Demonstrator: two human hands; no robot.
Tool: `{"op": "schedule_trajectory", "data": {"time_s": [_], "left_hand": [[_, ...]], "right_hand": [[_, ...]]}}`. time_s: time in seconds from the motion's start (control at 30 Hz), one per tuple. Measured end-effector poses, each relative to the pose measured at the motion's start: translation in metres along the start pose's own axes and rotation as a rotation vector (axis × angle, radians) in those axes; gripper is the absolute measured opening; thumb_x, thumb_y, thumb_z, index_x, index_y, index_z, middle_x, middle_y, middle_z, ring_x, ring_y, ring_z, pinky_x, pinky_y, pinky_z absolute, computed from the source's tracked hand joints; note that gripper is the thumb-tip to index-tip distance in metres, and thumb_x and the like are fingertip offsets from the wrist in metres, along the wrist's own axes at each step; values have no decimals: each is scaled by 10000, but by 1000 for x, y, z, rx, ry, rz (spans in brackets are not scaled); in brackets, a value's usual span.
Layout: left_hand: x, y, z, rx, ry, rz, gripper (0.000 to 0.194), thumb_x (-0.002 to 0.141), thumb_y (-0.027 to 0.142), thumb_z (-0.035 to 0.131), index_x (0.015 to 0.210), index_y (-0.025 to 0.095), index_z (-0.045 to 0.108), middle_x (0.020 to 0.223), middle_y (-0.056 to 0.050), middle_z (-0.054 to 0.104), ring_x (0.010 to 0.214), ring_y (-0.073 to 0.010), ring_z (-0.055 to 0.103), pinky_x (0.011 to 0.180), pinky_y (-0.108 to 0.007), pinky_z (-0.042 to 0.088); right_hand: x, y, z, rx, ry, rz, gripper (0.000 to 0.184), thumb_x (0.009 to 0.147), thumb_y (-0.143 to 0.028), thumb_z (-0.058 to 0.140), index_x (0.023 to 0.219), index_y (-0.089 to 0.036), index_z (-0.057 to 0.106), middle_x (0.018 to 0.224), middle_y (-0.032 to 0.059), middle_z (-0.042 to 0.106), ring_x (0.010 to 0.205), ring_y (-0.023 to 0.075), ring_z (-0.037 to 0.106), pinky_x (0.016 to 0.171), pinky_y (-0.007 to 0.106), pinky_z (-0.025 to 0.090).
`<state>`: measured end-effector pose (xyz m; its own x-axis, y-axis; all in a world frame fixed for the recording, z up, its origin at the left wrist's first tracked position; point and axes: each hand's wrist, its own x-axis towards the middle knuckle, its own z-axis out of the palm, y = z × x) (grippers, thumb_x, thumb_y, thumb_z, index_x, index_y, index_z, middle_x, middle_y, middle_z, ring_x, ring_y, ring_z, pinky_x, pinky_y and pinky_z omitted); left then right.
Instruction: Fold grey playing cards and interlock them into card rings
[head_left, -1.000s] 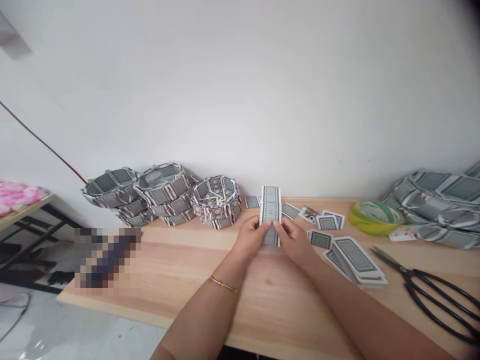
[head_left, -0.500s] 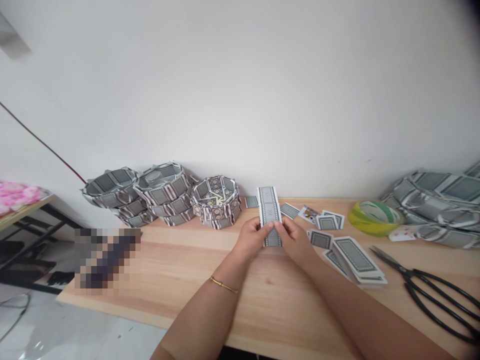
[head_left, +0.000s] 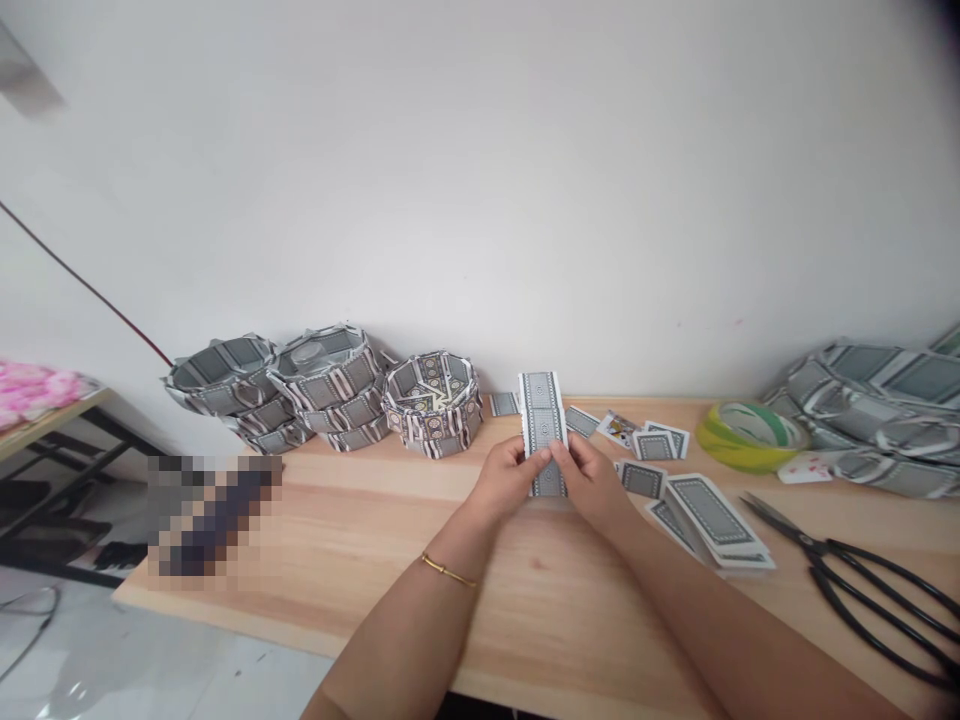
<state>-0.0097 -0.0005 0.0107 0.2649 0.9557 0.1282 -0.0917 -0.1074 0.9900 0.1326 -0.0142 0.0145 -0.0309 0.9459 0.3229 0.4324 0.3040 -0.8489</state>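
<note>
Both hands grip a narrow strip of folded playing cards (head_left: 543, 410), patterned grey and white, held up over the table. My left hand (head_left: 510, 478) pinches its left edge near the lower end, with the thumb on the front. My right hand (head_left: 592, 480) closes on the right edge, its thumb beside the other. Fingers behind the strip are hidden. Right of my hands lie a stack of playing cards (head_left: 709, 510) and several loose folded cards (head_left: 642, 478). Behind the strip, another folded card (head_left: 504, 403) lies close to the wall.
Round baskets woven from cards (head_left: 322, 390) stand stacked at the left, beside a smaller patterned basket (head_left: 433, 405). At the right are a yellow-green tape roll (head_left: 739, 437), black-handled scissors (head_left: 825, 548) and more woven card pieces (head_left: 862, 410). A wall (head_left: 480, 200) rises behind the wooden table (head_left: 360, 540).
The card strip has shifted slightly right and tilts a little differently between my hands. Both hands keep their grip; the other things stay where they were.
</note>
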Motion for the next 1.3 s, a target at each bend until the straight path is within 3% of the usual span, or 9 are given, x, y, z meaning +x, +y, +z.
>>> {"op": "schedule_trajectory", "data": {"time_s": [0.37,0.7,1.0,1.3], "left_hand": [[-1,-3,1,68,-116,-29,455,716,535,652,886,114,677,857,-60,658,787,-189,562,734,-294,454],[0,-3,1,-34,-36,-31,425,734,493,660,900,102,673,827,-52,648,741,-155,544,707,-272,430],[1,1,2,-166,68,-31,329,707,438,700,768,119,644,699,-3,603,642,-106,498,641,-234,395],[0,4,3,-184,89,-53,325,695,430,711,734,118,630,667,10,582,614,-93,479,618,-225,379]], "right_hand": [[0,2,0,7,8,52,325,885,-491,412,823,-197,538,775,28,617,806,209,579,726,302,435],[0,-1,-1,3,-20,28,349,898,-487,386,813,-190,550,759,28,615,786,201,570,713,293,441],[-1,1,0,56,-82,50,330,898,-477,402,810,-192,545,716,12,587,686,176,544,605,268,422],[-2,0,0,63,-71,23,328,891,-481,417,796,-193,540,696,12,577,702,190,555,607,273,428]]}}
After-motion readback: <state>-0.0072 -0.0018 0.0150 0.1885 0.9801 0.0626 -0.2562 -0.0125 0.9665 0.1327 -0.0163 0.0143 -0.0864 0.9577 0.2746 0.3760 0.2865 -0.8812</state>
